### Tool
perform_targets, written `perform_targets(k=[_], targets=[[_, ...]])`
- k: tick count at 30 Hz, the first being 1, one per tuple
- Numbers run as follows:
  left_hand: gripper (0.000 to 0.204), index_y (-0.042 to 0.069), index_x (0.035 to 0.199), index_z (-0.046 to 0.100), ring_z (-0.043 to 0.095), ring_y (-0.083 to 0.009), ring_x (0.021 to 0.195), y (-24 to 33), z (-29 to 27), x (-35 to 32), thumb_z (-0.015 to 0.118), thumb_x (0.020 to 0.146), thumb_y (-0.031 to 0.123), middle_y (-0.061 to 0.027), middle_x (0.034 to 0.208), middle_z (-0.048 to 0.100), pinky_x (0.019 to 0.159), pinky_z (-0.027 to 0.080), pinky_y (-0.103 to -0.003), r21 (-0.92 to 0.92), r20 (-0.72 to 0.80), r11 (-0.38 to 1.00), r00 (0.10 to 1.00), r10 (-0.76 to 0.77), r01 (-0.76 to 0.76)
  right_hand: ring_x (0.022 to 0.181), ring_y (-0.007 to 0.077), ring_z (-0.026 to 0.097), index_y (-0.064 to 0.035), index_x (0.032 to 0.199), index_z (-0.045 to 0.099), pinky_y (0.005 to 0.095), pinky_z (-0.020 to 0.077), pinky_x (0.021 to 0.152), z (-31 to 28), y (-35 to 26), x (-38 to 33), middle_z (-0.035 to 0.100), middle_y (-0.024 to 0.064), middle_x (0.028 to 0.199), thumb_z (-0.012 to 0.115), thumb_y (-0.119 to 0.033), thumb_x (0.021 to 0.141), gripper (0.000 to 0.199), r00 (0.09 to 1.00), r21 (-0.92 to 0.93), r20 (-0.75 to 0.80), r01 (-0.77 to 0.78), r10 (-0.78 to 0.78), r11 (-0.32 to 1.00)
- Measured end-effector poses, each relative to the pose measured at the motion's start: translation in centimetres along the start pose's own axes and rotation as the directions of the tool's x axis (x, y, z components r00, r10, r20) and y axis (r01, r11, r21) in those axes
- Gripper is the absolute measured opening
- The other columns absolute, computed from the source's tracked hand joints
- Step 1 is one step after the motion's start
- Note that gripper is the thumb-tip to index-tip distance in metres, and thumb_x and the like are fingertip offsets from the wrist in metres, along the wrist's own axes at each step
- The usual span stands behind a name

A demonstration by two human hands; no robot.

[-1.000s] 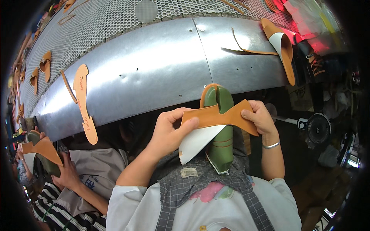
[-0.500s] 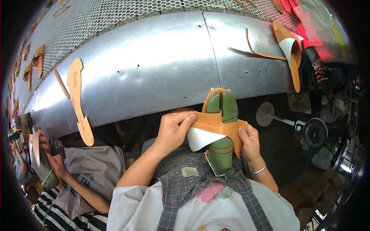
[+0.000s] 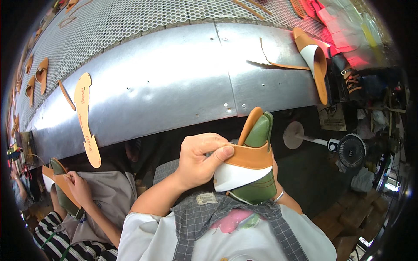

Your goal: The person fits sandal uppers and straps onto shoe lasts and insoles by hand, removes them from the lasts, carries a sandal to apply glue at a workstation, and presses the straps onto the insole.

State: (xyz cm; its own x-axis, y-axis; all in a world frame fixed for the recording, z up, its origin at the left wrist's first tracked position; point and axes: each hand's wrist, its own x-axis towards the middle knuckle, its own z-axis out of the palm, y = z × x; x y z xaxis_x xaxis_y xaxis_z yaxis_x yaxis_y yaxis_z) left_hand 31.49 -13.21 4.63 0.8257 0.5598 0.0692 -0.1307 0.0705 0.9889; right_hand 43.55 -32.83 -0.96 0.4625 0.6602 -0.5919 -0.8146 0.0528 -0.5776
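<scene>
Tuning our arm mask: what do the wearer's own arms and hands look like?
Short, loose white sleeves; bare forearms. The left hand is ungloved, nothing on its wrist. The right hand is mostly hidden, but no glove shows on it; a plain silver bangle sits on that wrist. No cables or markings visible.
</scene>
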Motion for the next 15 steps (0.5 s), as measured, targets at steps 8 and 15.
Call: perform_targets(k=[8, 15], targets=[[0.012, 0.001, 0.082, 0.066, 0.061, -0.0172, 0.081, 0.5, 2.1, 1.7, 0.073, 0.077, 0.009, -0.0075, 0.081, 0.062, 0.073, 0.047, -0.029, -0.201, 0.231, 0.965, 0.966, -0.118, 0.166, 0.097, 0.0189, 0.064, -0.0050, 0.120, 0.053, 0.0328, 0.0539, 0.084, 0.8, -2.8, -1.6, 0.063, 0.0096, 0.110, 0.052, -0.019, 0.096, 0.027, 0.992, 0.003, 0.128, -0.016, 0.015, 1.000], [0.099, 0.003, 0.121, 0.049, 0.061, -0.0154, 0.096, -1.3, 5.8, 4.6, 0.095, 0.043, 0.042, -0.0068, 0.109, 0.060, 0.084, 0.048, -0.029, -0.356, 0.668, 0.766, 0.719, -0.192, 0.535, 0.094, 0.0210, 0.062, -0.0061, 0.112, 0.054, 0.0339, 0.0519, 0.083, -1.3, -6.5, -6.0, 0.060, 0.0097, 0.103, 0.055, -0.026, 0.094, 0.027, 0.991, -0.384, 0.131, 0.072, -0.023, 0.920]])
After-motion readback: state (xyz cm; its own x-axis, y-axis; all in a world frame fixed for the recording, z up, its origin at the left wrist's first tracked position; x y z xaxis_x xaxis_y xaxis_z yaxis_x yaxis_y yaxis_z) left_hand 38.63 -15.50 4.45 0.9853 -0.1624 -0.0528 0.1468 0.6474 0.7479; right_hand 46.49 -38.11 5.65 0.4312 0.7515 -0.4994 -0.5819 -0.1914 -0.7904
